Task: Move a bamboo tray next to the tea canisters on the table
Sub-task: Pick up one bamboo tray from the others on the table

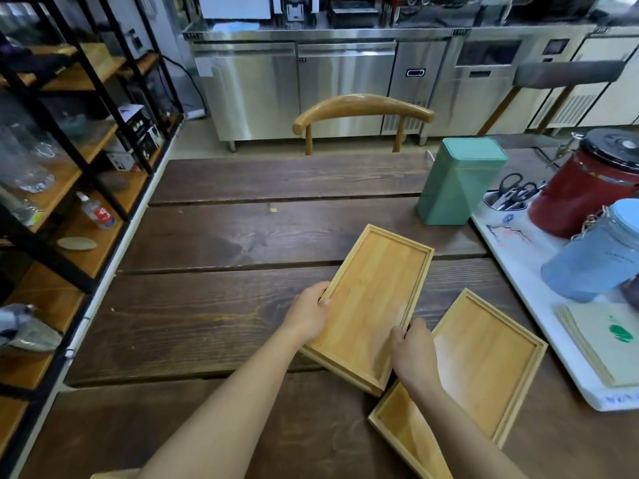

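The left hand (308,314) and right hand (413,350) grip the long sides of a rectangular light bamboo tray (371,302), perhaps lifted slightly, near the dark wooden table's (214,305) right edge, well short of the green square tea canister (460,181).

Two bamboo trays (375,299) (484,361) are lying on the counter (224,305). Three canisters are standing nearby: one green (460,181), one red (584,191), one blue (598,254). Two hands (307,314) (413,354) are showing.
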Available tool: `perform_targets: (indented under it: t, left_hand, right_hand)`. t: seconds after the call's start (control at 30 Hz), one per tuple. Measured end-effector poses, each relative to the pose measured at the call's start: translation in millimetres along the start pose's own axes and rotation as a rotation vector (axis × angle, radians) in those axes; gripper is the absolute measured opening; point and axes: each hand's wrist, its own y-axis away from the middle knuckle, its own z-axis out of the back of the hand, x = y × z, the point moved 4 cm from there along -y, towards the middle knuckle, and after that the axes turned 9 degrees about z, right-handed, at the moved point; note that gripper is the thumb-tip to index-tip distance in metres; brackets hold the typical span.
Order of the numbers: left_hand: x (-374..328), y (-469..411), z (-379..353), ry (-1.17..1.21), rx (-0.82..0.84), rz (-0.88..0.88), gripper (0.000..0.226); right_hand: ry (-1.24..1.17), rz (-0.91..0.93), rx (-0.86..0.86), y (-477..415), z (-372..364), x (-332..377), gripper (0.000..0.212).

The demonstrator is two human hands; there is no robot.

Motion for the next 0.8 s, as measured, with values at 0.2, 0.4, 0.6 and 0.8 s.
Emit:
perform_targets:
  t: [0.2,0.4,0.6,0.8]
  left_hand:
    - [2.9,-0.9,0.2,0.029,-0.059,0.037,0.040]
    - [-2.5,-1.4,-5.2,-0.096,-0.116,0.112,0.037]
    - [4.8,-3.7,3.4,0.150,-0.077,0.221,0.035]
    - [3.4,0.7,17.6,0.345,0.035,0.284,0.040]
  right_hand:
    - [0.003,-0.033,0.025,-0.6,-6.8,-1.9,0.033]
    - [-0.226,-0.236,0.112,-1.0,-11.2,0.0,0.035]
    - [-0.506,-0.297,0.097,11.5,-6.7,6.8,0.012]
    - [-0.639,-0.279,0.004,17.0,-1.6,20.5,0.039]
